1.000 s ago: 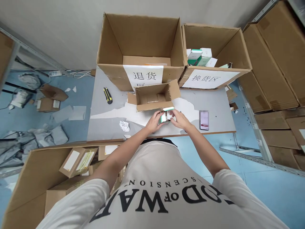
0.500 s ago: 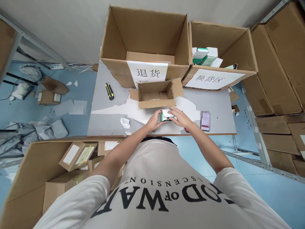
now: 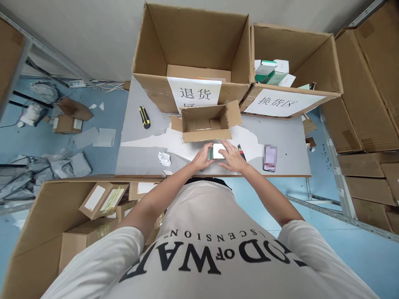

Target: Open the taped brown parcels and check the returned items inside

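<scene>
Well, at the middle of the worktable sits a small open carton, its side flaps spread and its bottom panels showing inside. Right behind it stands a large box with a handwritten sheet on its front; brown cardboard and a sliver of orange show inside, and the carton covers the sheet's lower edge. Behind and to the right of the carton, a second box holds white-and-green packets heaped toward its left. Well to the near left of the carton, a big bin contains taped parcels, partly hidden by the person's left arm.

Left of the carton lies a black-and-yellow cutter; crumpled paper is to its near left, a phone to its near right.

Just on the carton's near side is a small white-topped box. The left hand curls around its left end, thumb toward the body. The right hand, half open with fingers parted, clasps its right end, hiding part of it.
</scene>
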Available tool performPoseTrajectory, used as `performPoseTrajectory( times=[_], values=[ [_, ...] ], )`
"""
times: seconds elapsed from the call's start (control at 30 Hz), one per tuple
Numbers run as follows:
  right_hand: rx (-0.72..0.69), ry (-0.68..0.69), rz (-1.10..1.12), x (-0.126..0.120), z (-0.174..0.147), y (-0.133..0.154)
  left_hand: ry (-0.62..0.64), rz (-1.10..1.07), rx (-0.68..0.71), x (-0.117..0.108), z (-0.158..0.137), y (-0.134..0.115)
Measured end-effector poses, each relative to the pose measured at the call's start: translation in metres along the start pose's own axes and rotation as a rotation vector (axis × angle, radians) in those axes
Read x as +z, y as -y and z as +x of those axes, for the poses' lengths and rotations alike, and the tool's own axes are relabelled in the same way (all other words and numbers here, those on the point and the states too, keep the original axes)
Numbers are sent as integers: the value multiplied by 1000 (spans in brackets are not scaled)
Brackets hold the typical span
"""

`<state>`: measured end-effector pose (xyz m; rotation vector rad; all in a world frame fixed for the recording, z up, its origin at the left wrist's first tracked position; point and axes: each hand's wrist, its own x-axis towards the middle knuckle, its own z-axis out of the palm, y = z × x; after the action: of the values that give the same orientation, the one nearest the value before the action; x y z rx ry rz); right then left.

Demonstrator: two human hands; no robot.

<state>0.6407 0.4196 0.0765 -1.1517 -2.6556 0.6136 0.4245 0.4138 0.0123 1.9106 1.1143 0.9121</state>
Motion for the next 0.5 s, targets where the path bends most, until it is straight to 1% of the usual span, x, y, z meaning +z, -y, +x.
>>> performPoseTrajectory(
  times=[0.13,0.3,0.37,0.43,0.5],
  values=[
    [-35,-1,6,-3,-3,-2,50,14,-2,-3,0,-4],
    [-3,13,-9,-12,2,-6,65,44,-4,-7,4,-10],
    [-7,-3,-2,-18,4,-5,68,64,-22,-10,6,-14],
    [-8,-53,15,-31,4,-2,74,82,-57,-15,6,-17],
    [4,-140,42,-56,-3,1,82,98,-107,-21,3,-19]
  ],
)
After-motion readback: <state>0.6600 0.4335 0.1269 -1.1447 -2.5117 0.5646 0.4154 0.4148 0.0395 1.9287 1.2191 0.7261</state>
